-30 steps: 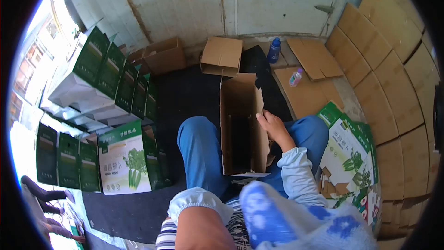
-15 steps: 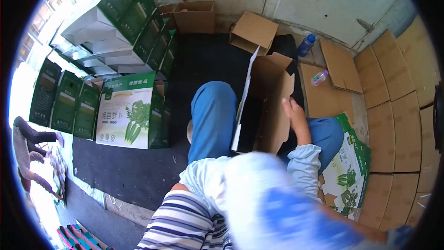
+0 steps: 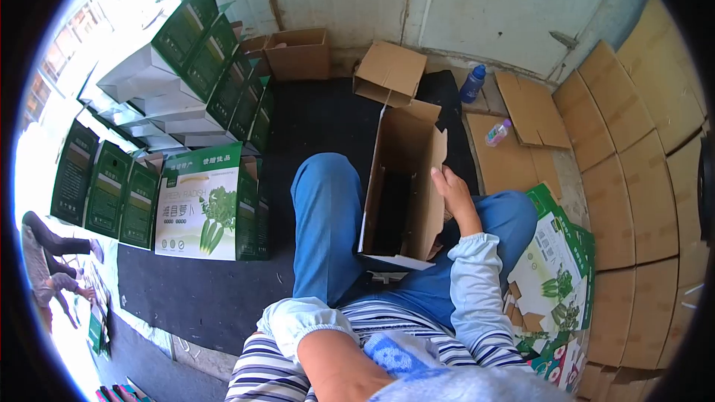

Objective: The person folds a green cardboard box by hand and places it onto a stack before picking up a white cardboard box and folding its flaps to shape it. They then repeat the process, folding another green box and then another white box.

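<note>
An open cardboard box point(image 3: 381, 156), brown inside with a pale outer edge, stands tilted between my bent knees. Its inside looks dark, and no contents can be made out. My right hand point(image 3: 456, 195) grips the right wall of this box, with the fingertips over its edge. My left forearm crosses low over my lap towards the lower right. A blurred blue-and-white cloth point(image 3: 398, 356) covers its far end, so my left hand does not show.
Green-and-white radish boxes point(image 3: 197, 205) stand stacked at left. Flattened printed cartons point(image 3: 555, 275) lie at right, beside a wall of brown cartons point(image 3: 611, 208). A small brown box point(image 3: 391, 71), a blue bottle point(image 3: 472, 85) and a clear bottle point(image 3: 497, 134) lie ahead. Another person point(image 3: 56, 275) is at far left.
My left arm, which was stretched across to the lower right, has drawn back over my lap. The box has shifted down and tilted, with my right hand still on its wall.
</note>
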The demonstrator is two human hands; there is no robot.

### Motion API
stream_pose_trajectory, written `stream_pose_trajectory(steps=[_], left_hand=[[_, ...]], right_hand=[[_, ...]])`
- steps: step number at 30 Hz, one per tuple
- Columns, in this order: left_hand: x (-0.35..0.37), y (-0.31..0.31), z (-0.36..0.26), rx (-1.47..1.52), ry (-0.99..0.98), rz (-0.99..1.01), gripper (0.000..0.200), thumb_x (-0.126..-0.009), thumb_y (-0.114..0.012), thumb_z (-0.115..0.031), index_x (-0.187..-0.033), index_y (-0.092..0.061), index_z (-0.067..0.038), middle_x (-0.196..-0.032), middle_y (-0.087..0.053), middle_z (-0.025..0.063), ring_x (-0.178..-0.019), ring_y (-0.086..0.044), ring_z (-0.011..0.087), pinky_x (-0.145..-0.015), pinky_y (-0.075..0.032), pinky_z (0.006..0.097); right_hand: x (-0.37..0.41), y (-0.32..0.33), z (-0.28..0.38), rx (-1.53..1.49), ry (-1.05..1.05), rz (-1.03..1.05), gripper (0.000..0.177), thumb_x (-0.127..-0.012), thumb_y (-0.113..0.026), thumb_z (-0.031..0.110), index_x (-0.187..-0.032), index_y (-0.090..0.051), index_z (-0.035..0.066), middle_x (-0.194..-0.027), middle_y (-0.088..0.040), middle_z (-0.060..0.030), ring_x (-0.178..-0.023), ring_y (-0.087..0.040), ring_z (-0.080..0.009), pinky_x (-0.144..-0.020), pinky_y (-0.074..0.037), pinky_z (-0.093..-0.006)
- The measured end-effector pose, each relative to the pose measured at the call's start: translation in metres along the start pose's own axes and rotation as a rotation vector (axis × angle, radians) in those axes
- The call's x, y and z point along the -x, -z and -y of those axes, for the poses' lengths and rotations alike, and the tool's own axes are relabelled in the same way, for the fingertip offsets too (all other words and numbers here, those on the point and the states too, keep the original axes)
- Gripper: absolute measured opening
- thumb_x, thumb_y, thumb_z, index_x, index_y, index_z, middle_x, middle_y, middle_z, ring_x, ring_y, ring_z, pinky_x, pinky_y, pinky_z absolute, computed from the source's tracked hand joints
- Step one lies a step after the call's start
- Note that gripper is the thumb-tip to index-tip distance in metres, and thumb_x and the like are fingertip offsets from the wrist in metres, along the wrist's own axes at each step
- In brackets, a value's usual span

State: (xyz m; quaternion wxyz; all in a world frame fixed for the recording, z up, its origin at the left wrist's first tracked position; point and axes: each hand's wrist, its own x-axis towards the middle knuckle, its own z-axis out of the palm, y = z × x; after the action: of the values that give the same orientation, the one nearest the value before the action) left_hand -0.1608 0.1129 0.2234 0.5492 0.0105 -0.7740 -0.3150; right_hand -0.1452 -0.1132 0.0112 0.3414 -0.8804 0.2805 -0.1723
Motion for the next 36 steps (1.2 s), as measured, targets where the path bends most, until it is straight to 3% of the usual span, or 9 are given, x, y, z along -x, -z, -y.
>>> stream_pose_trajectory(steps=[3,6,11,16,19,22,25,28,36], left_hand=[[0.001,-0.005,-0.003,0.033,0.006,0.036,0.034,-0.085,-0.063,-0.02,-0.111,-0.056,0.002,-0.096,-0.061,0.013,-0.086,-0.062,0.0213,-0.079,-0.048,0.0307],[0.006,-0.002,-0.007,0.043,0.015,0.053,0.034,-0.085,-0.062,-0.019,-0.111,-0.056,0.002,-0.097,-0.061,0.013,-0.087,-0.062,0.0214,-0.079,-0.048,0.0309],[0.014,0.008,-0.006,0.061,0.019,0.041,0.034,-0.086,-0.062,-0.018,-0.111,-0.056,0.002,-0.098,-0.061,0.013,-0.088,-0.062,0.0215,-0.08,-0.048,0.0312],[0.018,0.02,0.002,0.058,0.003,0.006,0.033,-0.086,-0.061,-0.018,-0.112,-0.056,0.002,-0.099,-0.061,0.013,-0.089,-0.061,0.0217,-0.081,-0.048,0.0315],[0.024,0.031,0.002,0.066,-0.01,-0.002,0.033,-0.086,-0.061,-0.017,-0.112,-0.055,0.002,-0.099,-0.061,0.013,-0.089,-0.061,0.0218,-0.081,-0.047,0.0318],[0.033,0.044,-0.001,0.068,-0.006,-0.023,0.032,-0.086,-0.061,-0.017,-0.113,-0.055,0.001,-0.1,-0.061,0.013,-0.09,-0.061,0.0219,-0.082,-0.047,0.032],[0.04,0.054,-0.006,0.071,-0.004,-0.017,0.032,-0.087,-0.06,-0.016,-0.113,-0.055,0.001,-0.101,-0.061,0.013,-0.09,-0.061,0.022,-0.083,-0.047,0.0322],[0.049,0.065,-0.011,0.053,0.012,-0.029,0.032,-0.087,-0.06,-0.016,-0.113,-0.055,0.001,-0.101,-0.061,0.013,-0.091,-0.061,0.0221,-0.083,-0.047,0.0324],[0.075,0.094,-0.018,-0.012,0.066,-0.089,0.031,-0.087,-0.059,-0.015,-0.114,-0.055,0.001,-0.103,-0.06,0.0129,-0.092,-0.061,0.0224,-0.085,-0.046,0.0329]], right_hand=[[-0.005,-0.001,-0.011,0.0,-0.149,0.047,0.053,-0.094,-0.037,0.044,-0.115,-0.055,-0.001,-0.107,-0.06,-0.0275,-0.102,-0.054,-0.0437,-0.089,-0.043,-0.0453],[-0.008,-0.018,-0.035,0.078,0.035,-0.043,0.053,-0.094,-0.036,0.044,-0.114,-0.055,-0.001,-0.106,-0.06,-0.028,-0.103,-0.054,-0.044,-0.089,-0.042,-0.0461],[-0.003,-0.002,-0.013,0.007,-0.121,-0.022,0.054,-0.093,-0.036,0.045,-0.115,-0.055,-0.001,-0.106,-0.059,-0.029,-0.104,-0.054,-0.0437,-0.088,-0.042,-0.0459],[-0.004,0.0,-0.006,-0.062,-0.146,0.004,0.049,-0.094,-0.039,0.042,-0.113,-0.055,-0.001,-0.103,-0.059,-0.0291,-0.099,-0.054,-0.0453,-0.084,-0.043,-0.0469],[-0.005,-0.013,-0.039,0.087,0.067,-0.046,0.049,-0.094,-0.04,0.041,-0.112,-0.055,-0.001,-0.103,-0.059,-0.0294,-0.099,-0.054,-0.0452,-0.083,-0.043,-0.0471],[-0.005,-0.005,-0.011,-0.041,-0.115,-0.029,0.047,-0.094,-0.039,0.041,-0.11,-0.055,-0.001,-0.102,-0.059,-0.0284,-0.098,-0.054,-0.0451,-0.083,-0.043,-0.0472],[-0.006,-0.013,-0.028,0.106,0.054,-0.053,0.046,-0.094,-0.04,0.039,-0.108,-0.055,-0.002,-0.102,-0.059,-0.0279,-0.098,-0.054,-0.0446,-0.083,-0.044,-0.0463],[-0.005,-0.001,0.003,-0.035,-0.079,-0.012,0.046,-0.094,-0.04,0.038,-0.109,-0.054,-0.003,-0.102,-0.059,-0.028,-0.098,-0.054,-0.0439,-0.083,-0.044,-0.0451],[-0.007,-0.001,0.001,0.021,-0.146,0.013,0.049,-0.095,-0.04,0.038,-0.112,-0.053,-0.006,-0.106,-0.057,-0.0297,-0.1,-0.053,-0.0439,-0.085,-0.043,-0.0439]])
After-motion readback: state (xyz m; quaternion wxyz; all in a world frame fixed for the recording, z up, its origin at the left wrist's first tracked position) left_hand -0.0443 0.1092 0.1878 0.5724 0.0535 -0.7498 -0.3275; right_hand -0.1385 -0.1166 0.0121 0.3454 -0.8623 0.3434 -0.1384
